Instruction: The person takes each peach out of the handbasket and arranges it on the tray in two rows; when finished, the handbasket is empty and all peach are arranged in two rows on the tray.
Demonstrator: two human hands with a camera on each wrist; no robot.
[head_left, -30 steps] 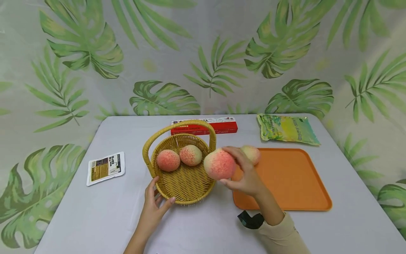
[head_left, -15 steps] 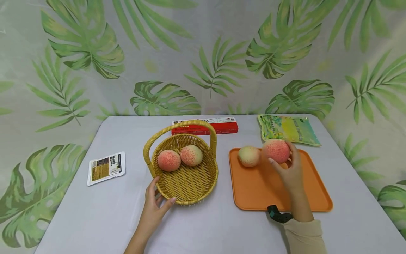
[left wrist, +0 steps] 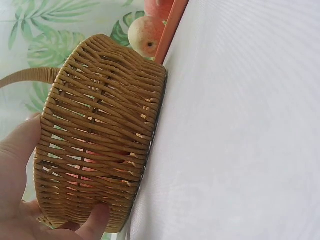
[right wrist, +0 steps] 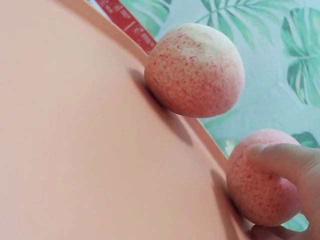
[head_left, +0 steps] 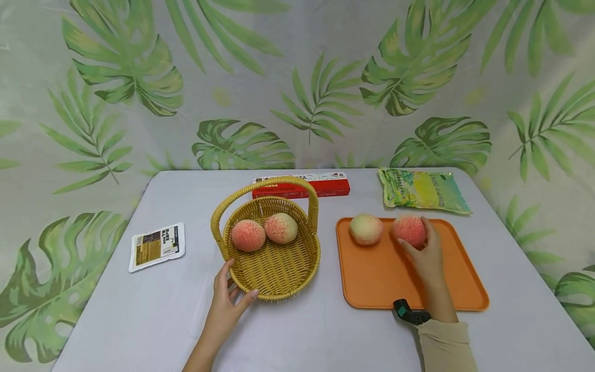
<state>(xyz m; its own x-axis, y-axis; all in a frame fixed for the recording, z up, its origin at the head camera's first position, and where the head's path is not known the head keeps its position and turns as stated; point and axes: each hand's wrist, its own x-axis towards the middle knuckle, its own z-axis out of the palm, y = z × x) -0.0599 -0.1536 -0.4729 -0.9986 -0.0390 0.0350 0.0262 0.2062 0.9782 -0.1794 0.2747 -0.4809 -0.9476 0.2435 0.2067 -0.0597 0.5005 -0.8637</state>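
My right hand (head_left: 427, 257) holds a pink peach (head_left: 409, 230) by its sides, low over the back of the orange tray (head_left: 372, 289). In the right wrist view, the thumb (right wrist: 282, 156) presses along this peach's side. A paler peach (head_left: 366, 229) sits to its left on the tray. My left hand (head_left: 226, 305) grips the near left side of a wicker basket (head_left: 273, 297), thumb at the rim and fingers against the woven wall (left wrist: 95, 140). Inside the basket lie a pink peach (head_left: 248, 235) and a cream-and-pink peach (head_left: 281, 228).
Behind the basket's tall handle (head_left: 312, 199) lies a red tomato sauce box (head_left: 325, 187). A green and yellow packet (head_left: 425, 190) is at the back right, beyond the tray. A flat white-edged pouch (head_left: 156, 248) lies on the left of the white table (head_left: 307, 341).
My right hand has carried the pink peach rightward from beside the basket to over the tray, then lowered it beside the pale peach. The left hand and basket stay put.
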